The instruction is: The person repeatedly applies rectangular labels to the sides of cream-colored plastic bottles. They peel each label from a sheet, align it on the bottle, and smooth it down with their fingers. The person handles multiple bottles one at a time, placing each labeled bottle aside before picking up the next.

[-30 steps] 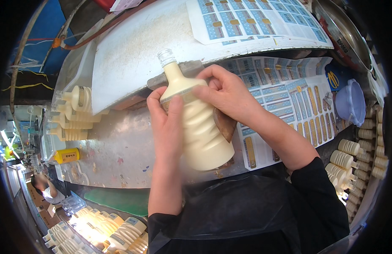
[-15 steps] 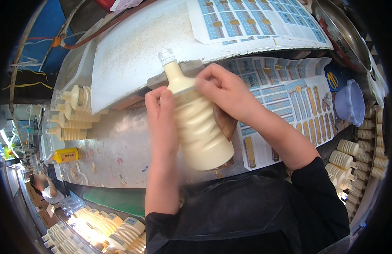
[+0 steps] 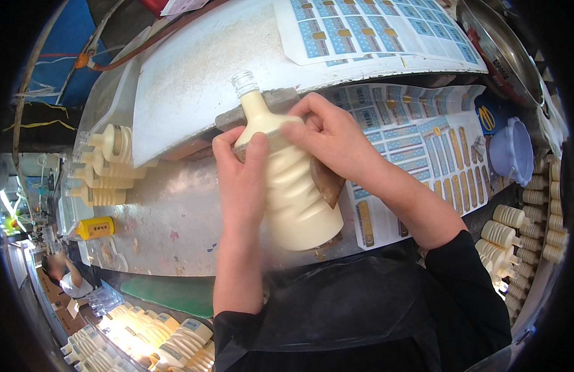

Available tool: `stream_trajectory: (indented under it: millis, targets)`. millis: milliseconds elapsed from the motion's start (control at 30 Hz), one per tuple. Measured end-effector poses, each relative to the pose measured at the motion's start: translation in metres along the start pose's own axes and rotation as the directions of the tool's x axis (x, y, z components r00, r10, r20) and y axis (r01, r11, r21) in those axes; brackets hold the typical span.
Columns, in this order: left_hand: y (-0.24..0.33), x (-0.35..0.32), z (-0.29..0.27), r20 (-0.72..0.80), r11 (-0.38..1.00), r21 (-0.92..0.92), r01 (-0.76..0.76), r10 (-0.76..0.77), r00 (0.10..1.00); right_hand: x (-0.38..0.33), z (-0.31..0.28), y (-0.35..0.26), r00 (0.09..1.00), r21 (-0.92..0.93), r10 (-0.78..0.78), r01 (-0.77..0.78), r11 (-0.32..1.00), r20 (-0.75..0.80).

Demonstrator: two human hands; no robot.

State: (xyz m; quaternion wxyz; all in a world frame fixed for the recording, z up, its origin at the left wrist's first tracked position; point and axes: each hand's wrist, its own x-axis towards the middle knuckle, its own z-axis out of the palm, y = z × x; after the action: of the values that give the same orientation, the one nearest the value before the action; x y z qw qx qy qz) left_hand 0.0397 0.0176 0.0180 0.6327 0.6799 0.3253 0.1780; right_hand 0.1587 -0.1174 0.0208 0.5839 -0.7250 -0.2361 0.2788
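A cream glass bottle [image 3: 296, 198] with spiral ridges and a clear threaded mouth lies on its side, neck pointing away from me. Its neck rests by a dark grey block [image 3: 279, 98]. A narrow greyish label strip [image 3: 273, 133] crosses the bottle's shoulder. My left hand [image 3: 240, 164] is closed at the left side of the shoulder, thumb pressed on the strip's left part. My right hand [image 3: 327, 130] is closed at the shoulder's right side, thumb tip over the strip; its curled fingers hide that end. A brown wedge-like piece [image 3: 327, 180] touches the bottle's right side.
Label sheets [image 3: 417, 161] lie right of the bottle, more label sheets [image 3: 355, 28] on the white board [image 3: 206, 56]. Several cream bottles [image 3: 107, 164] and a yellow container [image 3: 96, 227] stand left. A lilac bucket [image 3: 511, 152] is at right. Another person [image 3: 73, 279] is far left.
My left thumb has moved right and slightly down onto the strip at the shoulder. My right hand has shifted slightly along the strip. The bottle has hardly moved.
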Motion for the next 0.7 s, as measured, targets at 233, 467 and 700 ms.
stream_trajectory:
  millis: [233,467,700]
  targets:
    - [-0.003,0.001,0.0,-0.008,0.999,-0.006,-0.032,0.032,0.999,0.006,-0.002,0.021,0.997,0.213,-0.077,0.073,0.974,0.012]
    - [-0.002,0.0,0.003,0.013,0.998,-0.065,-0.023,0.024,1.0,0.005,-0.006,0.015,0.993,0.193,-0.037,0.015,0.981,0.112]
    - [-0.003,0.0,0.003,0.037,0.994,-0.097,-0.059,0.063,0.997,0.002,-0.001,0.012,0.998,0.147,-0.06,0.055,0.988,0.031]
